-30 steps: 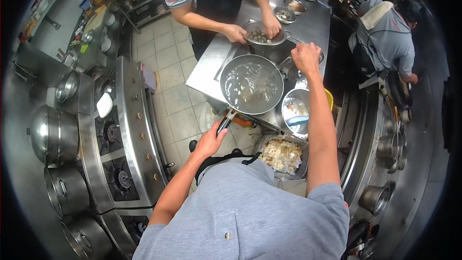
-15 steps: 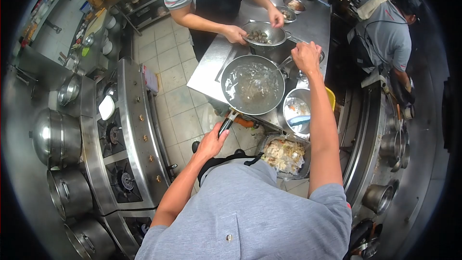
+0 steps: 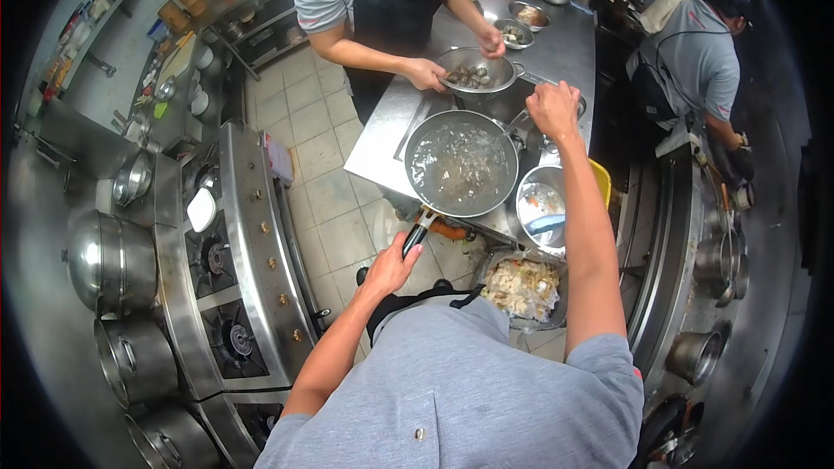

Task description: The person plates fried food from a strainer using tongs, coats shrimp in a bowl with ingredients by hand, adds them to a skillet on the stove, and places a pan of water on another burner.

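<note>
My left hand is wrapped round the black handle of a wide pan full of bubbling water. At the far right side of the pan, my right hand is closed round something I cannot make out; a thin metal handle or rod runs from near it towards the pan's rim. Just beyond the pan, another person's hand holds a colander with shellfish in it, and that person's other hand is raised over its far edge. A metal pot with a blue-handled item inside stands right of the pan.
A bin of food scraps sits below the counter. Small bowls stand at the back. A gas stove with a white dish is on the left. Another person bends over the right-hand counter.
The other person's hand has lifted out of the colander. The camera view has shifted slightly. Both my hands keep their closed grips beside the pan.
</note>
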Available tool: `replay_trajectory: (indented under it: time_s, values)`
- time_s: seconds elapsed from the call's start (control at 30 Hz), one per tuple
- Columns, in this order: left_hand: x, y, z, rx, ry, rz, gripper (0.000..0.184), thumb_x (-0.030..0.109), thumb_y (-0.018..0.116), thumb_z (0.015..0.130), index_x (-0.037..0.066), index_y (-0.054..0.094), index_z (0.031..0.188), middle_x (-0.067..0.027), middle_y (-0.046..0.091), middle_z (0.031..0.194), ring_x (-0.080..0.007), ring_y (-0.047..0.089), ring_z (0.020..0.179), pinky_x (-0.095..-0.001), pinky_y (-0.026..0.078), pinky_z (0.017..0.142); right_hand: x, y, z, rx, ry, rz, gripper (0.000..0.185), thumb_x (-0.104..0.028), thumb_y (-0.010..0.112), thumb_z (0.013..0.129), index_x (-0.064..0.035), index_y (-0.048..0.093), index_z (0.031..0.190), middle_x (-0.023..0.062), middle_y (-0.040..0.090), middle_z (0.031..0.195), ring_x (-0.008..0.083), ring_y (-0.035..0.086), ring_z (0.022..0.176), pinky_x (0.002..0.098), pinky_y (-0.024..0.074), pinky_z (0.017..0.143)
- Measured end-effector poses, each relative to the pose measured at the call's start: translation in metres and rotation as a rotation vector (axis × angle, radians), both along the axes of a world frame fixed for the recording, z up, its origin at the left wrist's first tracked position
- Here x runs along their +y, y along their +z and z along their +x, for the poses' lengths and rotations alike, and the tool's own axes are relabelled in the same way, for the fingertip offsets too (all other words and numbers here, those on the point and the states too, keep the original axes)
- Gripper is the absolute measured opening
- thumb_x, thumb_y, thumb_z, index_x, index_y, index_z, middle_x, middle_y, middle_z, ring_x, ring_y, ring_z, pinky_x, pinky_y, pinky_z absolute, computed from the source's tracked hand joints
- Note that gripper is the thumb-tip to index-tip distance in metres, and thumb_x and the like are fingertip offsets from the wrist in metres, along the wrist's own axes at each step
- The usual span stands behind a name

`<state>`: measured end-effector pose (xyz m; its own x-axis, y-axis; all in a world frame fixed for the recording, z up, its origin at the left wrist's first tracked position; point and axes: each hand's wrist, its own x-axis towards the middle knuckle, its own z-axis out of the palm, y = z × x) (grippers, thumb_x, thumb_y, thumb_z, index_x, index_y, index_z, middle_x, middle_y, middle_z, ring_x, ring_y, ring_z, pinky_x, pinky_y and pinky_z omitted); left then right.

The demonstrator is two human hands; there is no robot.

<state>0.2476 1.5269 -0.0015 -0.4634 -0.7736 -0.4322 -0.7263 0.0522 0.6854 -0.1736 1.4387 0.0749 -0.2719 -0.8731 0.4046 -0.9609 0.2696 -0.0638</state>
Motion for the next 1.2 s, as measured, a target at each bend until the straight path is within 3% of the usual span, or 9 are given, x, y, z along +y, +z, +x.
replay_trajectory:
  time_s: [0.43,0.5,0.53,0.6,1.2]
  values:
    - [0.0003,-0.0012,-0.0008,-0.001,-0.007,-0.008,0.045,0.049,0.049,0.098,0.010,0.048,0.120,-0.0260,0.065,0.081,-0.0467,0.064,0.083,-0.0525,0.048,0.073,-0.0025,0.0001,-0.0008,0.009,-0.010,0.017,0.028,-0.026,0.055,0.082,-0.0036,0.071,0.078,0.0136,0.070,0.090,0.0338,0.059,0.094,0.0507,0.0386,0.090]
    - [0.0015,-0.0039,-0.0010,-0.008,0.019,-0.020,0.043,0.047,0.050,0.099,0.008,0.051,0.117,-0.0212,0.065,0.081,-0.0388,0.065,0.079,-0.0478,0.048,0.072,-0.0020,0.0002,-0.0016,0.013,-0.012,0.018,0.028,-0.026,0.054,0.082,-0.0037,0.071,0.078,0.0136,0.070,0.090,0.0339,0.059,0.094,0.0508,0.0386,0.090]
    - [0.0016,-0.0044,-0.0006,-0.007,0.017,-0.018,0.043,0.047,0.050,0.099,0.008,0.051,0.117,-0.0212,0.065,0.081,-0.0388,0.065,0.079,-0.0478,0.048,0.072,-0.0021,-0.0001,-0.0017,0.010,-0.009,0.012,0.028,-0.026,0.054,0.083,-0.0037,0.071,0.079,0.0136,0.070,0.090,0.0340,0.059,0.094,0.0509,0.0386,0.090]
    - [0.0007,-0.0042,-0.0001,0.021,0.006,-0.014,0.044,0.049,0.050,0.098,0.009,0.048,0.116,-0.0249,0.064,0.077,-0.0466,0.064,0.079,-0.0528,0.047,0.070,-0.0014,0.0013,-0.0004,0.007,-0.006,0.008,0.028,-0.026,0.054,0.083,-0.0038,0.071,0.079,0.0136,0.070,0.090,0.0341,0.059,0.094,0.0510,0.0385,0.090]
    - [-0.0001,-0.0011,-0.0007,-0.005,0.008,-0.003,0.045,0.050,0.049,0.098,0.009,0.048,0.117,-0.0262,0.065,0.080,-0.0481,0.064,0.084,-0.0535,0.048,0.072,-0.0033,0.0020,-0.0003,0.027,-0.002,0.018,0.028,-0.027,0.056,0.083,-0.0049,0.071,0.079,0.0130,0.070,0.089,0.0334,0.059,0.093,0.0503,0.0383,0.089]
